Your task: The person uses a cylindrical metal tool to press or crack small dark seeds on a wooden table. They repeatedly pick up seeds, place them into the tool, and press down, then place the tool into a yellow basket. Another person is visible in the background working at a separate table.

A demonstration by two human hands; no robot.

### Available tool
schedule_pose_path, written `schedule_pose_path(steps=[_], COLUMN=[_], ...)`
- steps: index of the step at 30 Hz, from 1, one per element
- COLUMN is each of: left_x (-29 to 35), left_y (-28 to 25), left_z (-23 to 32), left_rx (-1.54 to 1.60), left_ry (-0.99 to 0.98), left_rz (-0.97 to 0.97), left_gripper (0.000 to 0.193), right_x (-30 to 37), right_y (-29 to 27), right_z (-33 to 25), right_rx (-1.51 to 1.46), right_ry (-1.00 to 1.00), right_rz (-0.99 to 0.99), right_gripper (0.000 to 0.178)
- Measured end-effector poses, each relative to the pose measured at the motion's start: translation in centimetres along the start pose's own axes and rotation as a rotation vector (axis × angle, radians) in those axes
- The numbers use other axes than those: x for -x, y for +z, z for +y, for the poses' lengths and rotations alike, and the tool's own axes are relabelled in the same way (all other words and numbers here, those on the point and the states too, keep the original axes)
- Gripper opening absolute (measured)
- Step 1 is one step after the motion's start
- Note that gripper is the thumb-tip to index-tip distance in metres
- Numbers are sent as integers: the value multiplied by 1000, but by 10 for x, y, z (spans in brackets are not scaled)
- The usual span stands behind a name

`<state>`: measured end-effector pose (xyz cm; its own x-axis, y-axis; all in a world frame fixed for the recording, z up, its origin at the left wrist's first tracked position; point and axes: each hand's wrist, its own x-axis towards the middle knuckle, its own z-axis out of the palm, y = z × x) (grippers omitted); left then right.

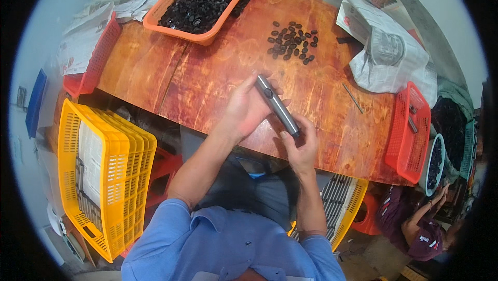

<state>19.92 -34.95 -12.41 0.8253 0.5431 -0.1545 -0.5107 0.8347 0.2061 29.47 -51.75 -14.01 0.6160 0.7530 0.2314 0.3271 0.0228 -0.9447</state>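
A dark grey metal tube (282,112) slants over the front of the wooden table, with a black oval piece (268,93) at its upper end. My left hand (241,110) cradles that upper end, its thumb alongside and its fingers mostly hidden behind. Around the lower end, the thumb and fingers of my right hand (303,149) are closed. Beyond my hands, several small black oval pieces (298,40) lie loose on the table (218,84). Right of them rests a thin metal rod (353,98).
An orange basket (202,37) of black pieces stands at the back. A red basket (404,151) edges the table's right side, near plastic wrapping (368,37). Yellow crates (116,177) are stacked at left. A person in a dark shirt (425,237) is at lower right.
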Motion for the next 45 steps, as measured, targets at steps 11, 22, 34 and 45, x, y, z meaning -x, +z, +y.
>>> schedule_pose_path(steps=[11,22,34,45], left_x=[3,18,24,26], left_y=[-4,-26,-30,-25], left_z=[-10,-22,-27,-24], left_rx=[-72,-236,-272,-325], left_ry=[23,74,64,29], left_rz=[87,119,50,47], left_gripper=[37,39,39,41], right_x=[-5,-44,-181,-155], right_y=[1,-24,-37,-49], right_z=[-10,-8,42,33], right_rx=[86,154,860,794], right_ry=[103,99,-276,-242], right_rz=[-15,-67,-86,-156], right_gripper=[42,23,26,19])
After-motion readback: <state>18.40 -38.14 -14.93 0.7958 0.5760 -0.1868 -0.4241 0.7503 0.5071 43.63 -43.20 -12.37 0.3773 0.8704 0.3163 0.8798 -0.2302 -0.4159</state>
